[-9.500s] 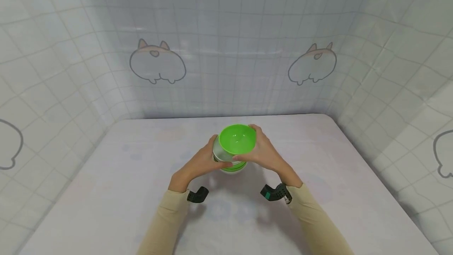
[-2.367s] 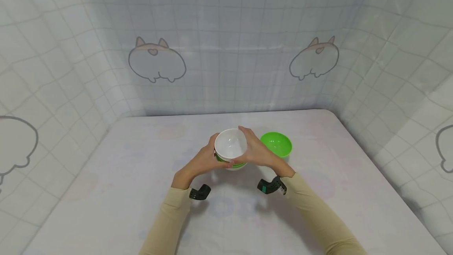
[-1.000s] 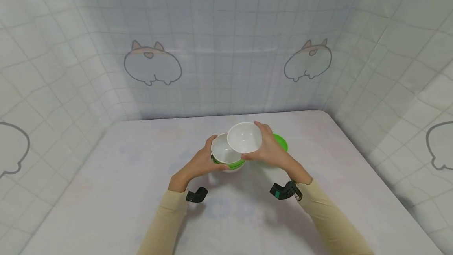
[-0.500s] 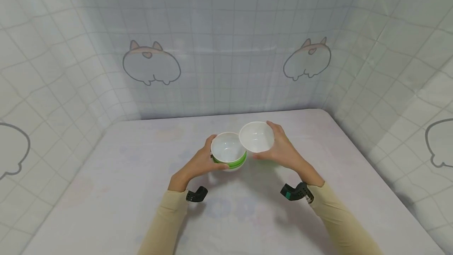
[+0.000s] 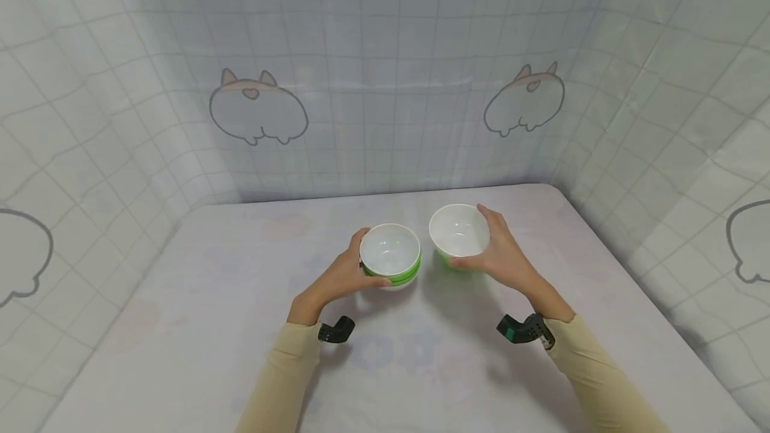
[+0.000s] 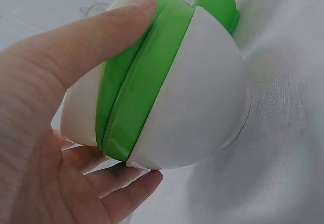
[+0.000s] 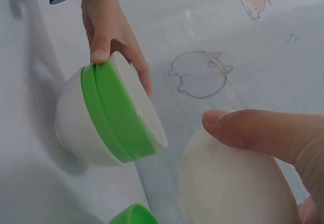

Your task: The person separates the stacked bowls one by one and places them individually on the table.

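My left hand [image 5: 344,276] grips a stack of nested bowls [image 5: 392,251] at its left side, thumb across the front. The left wrist view shows green bands of bowl wall [image 6: 152,77] between a white bowl [image 6: 200,92] at the base and white at the top. To the right, my right hand [image 5: 508,256] pinches a white bowl [image 5: 459,229] by its right side, thumb in front. Beneath that white bowl is a green bowl [image 5: 448,260], mostly hidden in the head view. A gap separates these two in the right wrist view, where the green bowl [image 7: 134,216] shows low down.
A pale patterned cloth covers the table [image 5: 385,379]. Behind it hangs a white grid-lined curtain [image 5: 385,85] with cartoon animal drawings, and similar cloth walls stand at left and right. Both wrists wear dark camera mounts.
My right hand has lifted the white bowl off the stack and carried it right, over the green bowl. Earlier that green bowl was taken from the stack and set down. My left hand stays.
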The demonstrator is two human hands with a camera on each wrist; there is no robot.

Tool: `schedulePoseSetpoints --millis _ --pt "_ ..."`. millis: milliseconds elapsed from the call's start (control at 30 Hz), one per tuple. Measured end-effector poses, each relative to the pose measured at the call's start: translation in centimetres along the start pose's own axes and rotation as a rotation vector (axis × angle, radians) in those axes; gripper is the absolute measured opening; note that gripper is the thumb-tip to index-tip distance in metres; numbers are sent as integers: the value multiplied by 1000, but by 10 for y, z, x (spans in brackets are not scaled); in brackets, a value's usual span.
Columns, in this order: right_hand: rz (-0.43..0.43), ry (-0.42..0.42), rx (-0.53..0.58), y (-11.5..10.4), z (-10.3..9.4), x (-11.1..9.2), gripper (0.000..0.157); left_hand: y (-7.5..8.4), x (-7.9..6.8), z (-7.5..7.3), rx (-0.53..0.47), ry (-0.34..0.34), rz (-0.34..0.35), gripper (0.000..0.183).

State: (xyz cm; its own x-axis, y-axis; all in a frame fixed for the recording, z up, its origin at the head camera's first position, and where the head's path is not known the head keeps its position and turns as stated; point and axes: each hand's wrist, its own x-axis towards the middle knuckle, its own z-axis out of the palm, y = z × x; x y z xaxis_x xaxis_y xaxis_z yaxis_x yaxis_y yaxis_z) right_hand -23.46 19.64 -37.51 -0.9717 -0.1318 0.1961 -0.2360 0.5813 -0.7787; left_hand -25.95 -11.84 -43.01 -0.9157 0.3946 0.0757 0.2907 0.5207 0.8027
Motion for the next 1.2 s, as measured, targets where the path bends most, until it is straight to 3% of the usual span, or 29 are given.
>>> schedulePoseSetpoints --millis 433,800,1200 --pt "54 53 -51 8 -12 -1 118 -5 5 -9 4 -21 32 113" --pt "99 92 -110 30 -27 -10 119 -5 5 -9 -16 -30 2 113" --pt "158 130 -102 45 -41 -13 117 -1 4 -8 -1 -24 -10 112"
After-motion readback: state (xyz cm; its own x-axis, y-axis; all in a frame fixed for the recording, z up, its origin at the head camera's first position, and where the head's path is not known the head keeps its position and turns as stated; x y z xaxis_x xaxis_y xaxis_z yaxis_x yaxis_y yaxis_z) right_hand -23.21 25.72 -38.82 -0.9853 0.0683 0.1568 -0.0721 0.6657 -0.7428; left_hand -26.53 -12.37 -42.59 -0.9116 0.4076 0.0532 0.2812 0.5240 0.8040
